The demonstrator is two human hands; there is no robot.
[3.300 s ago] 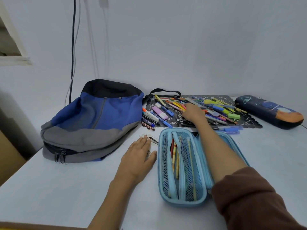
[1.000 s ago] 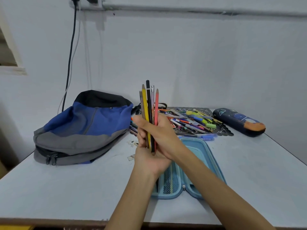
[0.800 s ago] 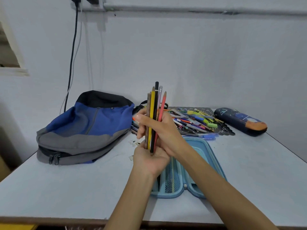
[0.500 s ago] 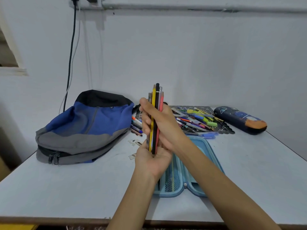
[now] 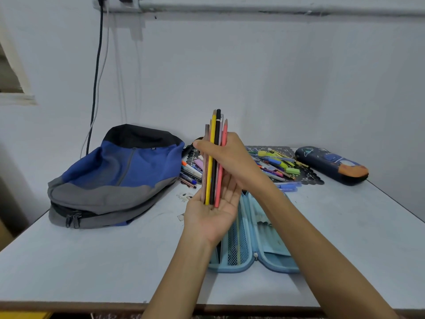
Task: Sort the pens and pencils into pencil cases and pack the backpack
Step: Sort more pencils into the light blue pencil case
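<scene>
Pencils (image 5: 213, 180): an upright bundle held above the table, lower ends standing on the left palm, probably to level them before stowing.
Right hand (image 5: 232, 160): fingers wrapped round the bundle's middle, keeping it together.
Left hand (image 5: 210, 215): palm up and flat, serving as a stop under the ends.
Blue pencil case (image 5: 264, 249): unzipped directly beneath both hands, ready to receive.
Pen pile (image 5: 276, 164): unsorted on the mat behind.
Dark pencil case (image 5: 331, 165): beside the mat, apparently closed.
Backpack (image 5: 115, 176): lying at the left, not yet packed.
</scene>
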